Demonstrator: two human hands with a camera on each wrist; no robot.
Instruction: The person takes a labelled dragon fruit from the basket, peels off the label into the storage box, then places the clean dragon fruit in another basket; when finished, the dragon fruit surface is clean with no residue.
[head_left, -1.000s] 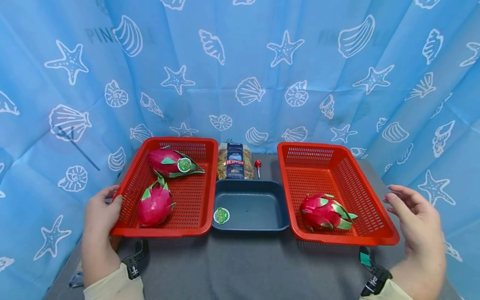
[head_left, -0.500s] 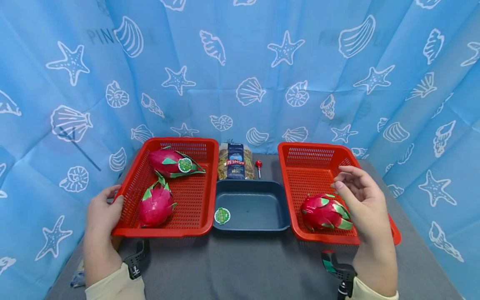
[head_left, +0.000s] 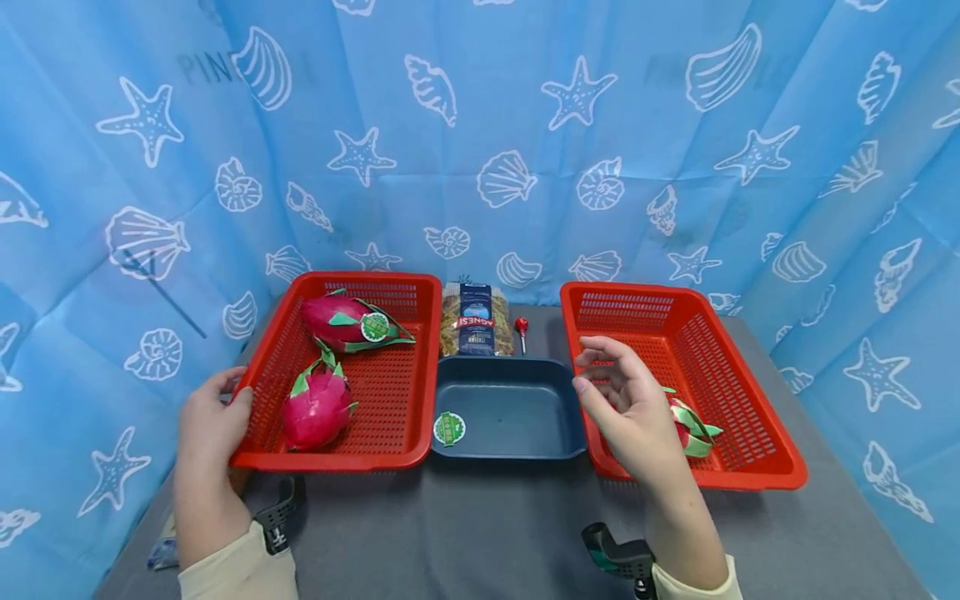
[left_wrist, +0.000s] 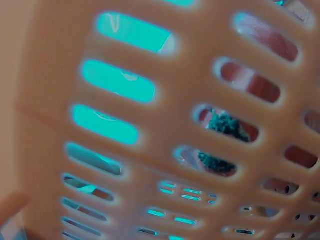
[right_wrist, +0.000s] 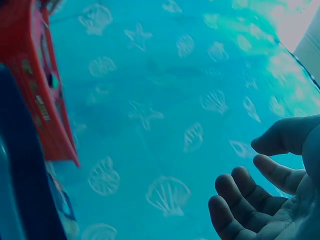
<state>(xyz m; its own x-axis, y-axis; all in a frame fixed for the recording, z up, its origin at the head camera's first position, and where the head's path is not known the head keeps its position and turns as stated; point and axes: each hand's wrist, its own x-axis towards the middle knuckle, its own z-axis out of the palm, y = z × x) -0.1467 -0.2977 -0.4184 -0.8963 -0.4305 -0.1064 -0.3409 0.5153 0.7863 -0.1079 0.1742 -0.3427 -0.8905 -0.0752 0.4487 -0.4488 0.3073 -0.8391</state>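
Note:
My left hand (head_left: 213, 425) grips the left rim of a red plastic basket (head_left: 375, 461). Inside that basket lie two dragon fruits: one at the back (head_left: 341, 323) with a green round sticker, one nearer the front (head_left: 318, 408). The slotted basket wall (left_wrist: 165, 100) fills the left wrist view close up. My right hand (head_left: 626, 412), holding nothing, hovers over the left side of a second red basket (head_left: 738, 400), its fingers loosely bent. Partly hidden behind it is a dragon fruit (head_left: 697, 432) in that basket. In the right wrist view the fingers (right_wrist: 240, 200) are apart from the thumb.
A dark blue tray (head_left: 510, 408) with a green sticker (head_left: 449, 428) stands between the baskets. Behind it lie a bag of Agnesi pasta (head_left: 475, 321) and a red lollipop (head_left: 522, 329). A blue seashell curtain (head_left: 480, 125) hangs behind the grey table (head_left: 480, 533).
My right hand has moved left, from outside the right basket's right edge to above its left side. The left hand stays at the left basket's rim.

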